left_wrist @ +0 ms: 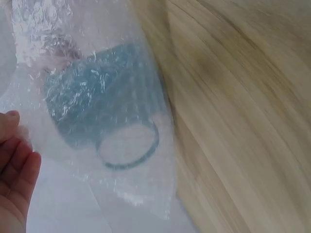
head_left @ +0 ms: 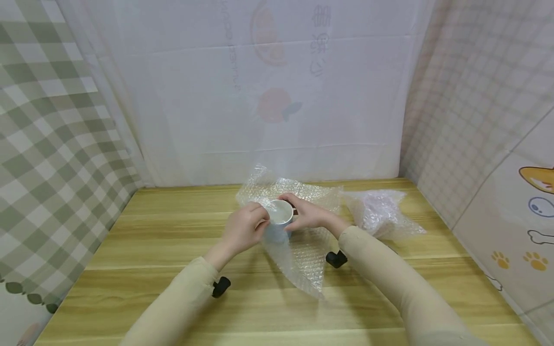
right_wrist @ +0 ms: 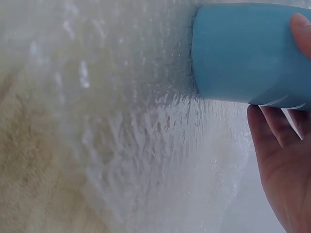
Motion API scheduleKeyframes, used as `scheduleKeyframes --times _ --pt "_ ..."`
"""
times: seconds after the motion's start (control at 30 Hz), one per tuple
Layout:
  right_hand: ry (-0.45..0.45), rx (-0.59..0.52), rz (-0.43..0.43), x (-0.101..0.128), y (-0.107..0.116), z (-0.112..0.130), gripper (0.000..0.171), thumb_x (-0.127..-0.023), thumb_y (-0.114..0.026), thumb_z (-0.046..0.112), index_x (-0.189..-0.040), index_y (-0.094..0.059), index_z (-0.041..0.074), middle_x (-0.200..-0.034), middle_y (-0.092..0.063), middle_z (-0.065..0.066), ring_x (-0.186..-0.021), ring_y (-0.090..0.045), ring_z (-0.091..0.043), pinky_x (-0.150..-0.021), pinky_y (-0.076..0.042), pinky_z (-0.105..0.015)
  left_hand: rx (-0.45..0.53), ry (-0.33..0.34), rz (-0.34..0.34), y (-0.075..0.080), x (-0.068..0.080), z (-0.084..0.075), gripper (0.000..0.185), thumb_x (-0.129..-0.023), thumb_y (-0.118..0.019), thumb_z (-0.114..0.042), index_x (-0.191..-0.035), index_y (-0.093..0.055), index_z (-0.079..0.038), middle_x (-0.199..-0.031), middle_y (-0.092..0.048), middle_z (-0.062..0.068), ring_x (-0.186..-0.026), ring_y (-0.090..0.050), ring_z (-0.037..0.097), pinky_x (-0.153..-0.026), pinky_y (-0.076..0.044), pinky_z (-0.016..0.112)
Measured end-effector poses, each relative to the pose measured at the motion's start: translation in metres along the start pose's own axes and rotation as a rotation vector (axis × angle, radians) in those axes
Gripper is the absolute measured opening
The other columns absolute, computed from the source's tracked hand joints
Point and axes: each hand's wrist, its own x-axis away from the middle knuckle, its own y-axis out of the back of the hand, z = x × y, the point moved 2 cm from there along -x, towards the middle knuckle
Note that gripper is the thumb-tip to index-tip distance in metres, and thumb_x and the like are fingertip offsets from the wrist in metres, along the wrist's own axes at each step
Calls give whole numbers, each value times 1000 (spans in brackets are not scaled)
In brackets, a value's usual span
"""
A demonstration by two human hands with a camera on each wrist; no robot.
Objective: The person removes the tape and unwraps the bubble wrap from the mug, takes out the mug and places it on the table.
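Observation:
A blue mug (head_left: 281, 222) with a white inside stands upright on a sheet of bubble wrap (head_left: 305, 257) in the head view. My left hand (head_left: 246, 226), at the mug's left, pinches an edge of the sheet near the rim. Through the wrap, the left wrist view shows the mug (left_wrist: 97, 92) with its looped handle (left_wrist: 129, 164). My right hand (head_left: 306, 212) holds the mug from the right. In the right wrist view its thumb lies on one side of the mug (right_wrist: 243, 53) and the fingers (right_wrist: 272, 126) on the other; the fingertips are partly hidden.
A bubble-wrapped bundle (head_left: 381, 211) lies on the right of the wooden table (head_left: 173, 226); its contents are unclear. A white cloth (head_left: 195, 105) hangs behind the table, with patterned cloths at both sides. Small black devices (head_left: 221, 287) show at both wrists.

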Motion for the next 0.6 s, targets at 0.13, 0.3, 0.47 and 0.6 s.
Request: scheduleKeyframes --times 0.13,0.3,0.47,0.6 --pt "-32 17 -2 -1 0 0 84 -79 -82 1 -144 -30 -1 -138 -45 -17 -122 -50 -29 -105 -44 -37 20 19 -5 12 11 6 26 -73 -81 4 -81 -61 -8 -81 -62 1 -74 -58 17 -60 -51 30" --pt "-45 18 -10 0 -1 0 83 -78 -83 4 -144 -32 0 -136 -46 -17 -123 -50 -30 -105 -44 -36 48 43 -13 25 24 12 27 -72 -81 6 -80 -60 -8 -79 -62 0 -75 -59 16 -64 -53 29" --pt "-50 5 -7 0 -1 2 83 -78 -82 3 -144 -32 -1 -136 -45 -17 -126 -48 -31 -106 -43 -37 41 31 -12 31 40 15 27 -71 -80 6 -77 -59 -9 -77 -61 0 -73 -59 17 -64 -52 32" --pt "-60 10 -6 0 -1 2 83 -79 -82 3 -144 -31 -1 -137 -45 -17 -127 -48 -31 -107 -42 -37 29 7 3 34 52 15 29 -69 -81 5 -76 -57 -9 -75 -60 -1 -71 -58 15 -62 -51 31"
